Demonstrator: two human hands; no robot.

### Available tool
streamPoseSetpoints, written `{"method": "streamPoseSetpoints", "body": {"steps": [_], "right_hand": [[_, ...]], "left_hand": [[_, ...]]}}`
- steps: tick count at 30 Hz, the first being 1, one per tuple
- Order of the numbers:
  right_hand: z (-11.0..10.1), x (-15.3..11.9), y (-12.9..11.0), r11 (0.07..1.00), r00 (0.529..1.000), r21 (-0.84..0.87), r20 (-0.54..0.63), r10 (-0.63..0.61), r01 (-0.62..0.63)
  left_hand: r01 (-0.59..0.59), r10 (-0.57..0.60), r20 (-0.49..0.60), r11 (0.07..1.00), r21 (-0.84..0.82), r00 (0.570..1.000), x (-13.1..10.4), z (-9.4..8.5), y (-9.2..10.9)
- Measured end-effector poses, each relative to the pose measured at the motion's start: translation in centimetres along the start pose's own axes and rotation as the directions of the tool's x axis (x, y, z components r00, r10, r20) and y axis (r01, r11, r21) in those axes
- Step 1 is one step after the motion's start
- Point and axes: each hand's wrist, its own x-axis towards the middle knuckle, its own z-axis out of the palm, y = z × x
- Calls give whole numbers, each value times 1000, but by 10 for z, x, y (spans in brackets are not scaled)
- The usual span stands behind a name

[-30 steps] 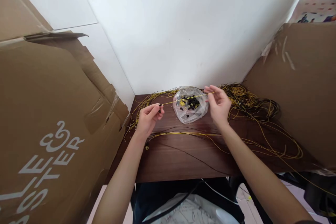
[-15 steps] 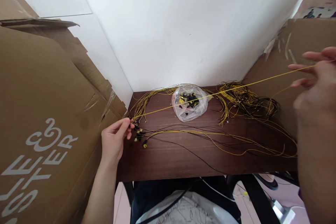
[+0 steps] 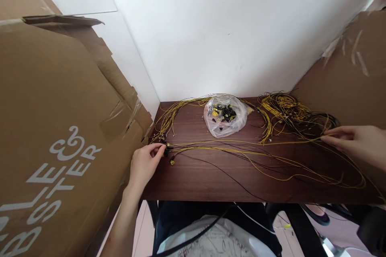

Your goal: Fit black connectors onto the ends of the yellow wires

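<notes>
Two hands [image 3: 146, 164], one bag [image 3: 224, 129], one table [image 3: 193, 184], cables [image 3: 282, 106] too tangled to count

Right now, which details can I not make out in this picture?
Head view:
- Black piece at the left hand: the fingers partly cover it, so a firm grip is uncertain.
- Tip of the yellow wire at the right hand: hidden by the fingers.
- Right forearm: cut off by the right edge.
- Small parts in the bag: too small to count.
- Single wires in the pile: tangled over each other.
</notes>
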Motion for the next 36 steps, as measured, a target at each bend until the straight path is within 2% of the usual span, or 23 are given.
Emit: {"method": "streamPoseSetpoints", "body": {"steps": [1,3,5,8,11,13,15,17,19,20,23,25,31,36], "right_hand": [[3,3,4,995,994,-87,94,50,-42],[9,8,6,959,943,-275,294,154,-71],[11,6,2,954,923,-296,354,148,-40],[7,-10,-14,952,907,-299,416,68,66],[-1,-35,-39,946,870,-213,478,-118,245],[-4,-50,-59,948,842,-110,499,-206,298],[-2,-62,-79,944,797,32,527,-296,329],[3,-73,-96,922,752,136,541,-375,362],[13,-86,-110,873,698,188,535,-476,450],[19,-93,-116,834,645,209,548,-532,511],[43,-115,-129,730,494,244,597,-632,638],[60,-129,-135,677,441,227,608,-660,700],[90,-154,-159,526,355,265,493,-794,808],[109,-165,-180,453,321,321,388,-864,832]], "left_hand": [[7,-7,6,1000,22,1000,-1,1,-1],[13,-15,23,997,73,1000,-2,2,-1],[18,-23,37,991,132,999,-3,2,0],[23,-35,48,972,234,998,-4,3,2],[20,-38,52,947,322,998,-4,2,6],[0,2,-8,935,354,1000,-5,0,9],[-73,111,-91,935,348,990,-6,-1,14],[-220,261,-95,924,311,961,-7,0,19],[-380,395,-1,883,274,919,-9,4,23],[-436,440,52,859,269,897,-9,7,24],[-514,496,137,805,296,857,-11,18,21],[-536,514,155,791,296,844,-11,24,15],[-528,524,87,814,242,847,-12,29,0],[-528,514,128,839,131,848,-15,31,3]]}}
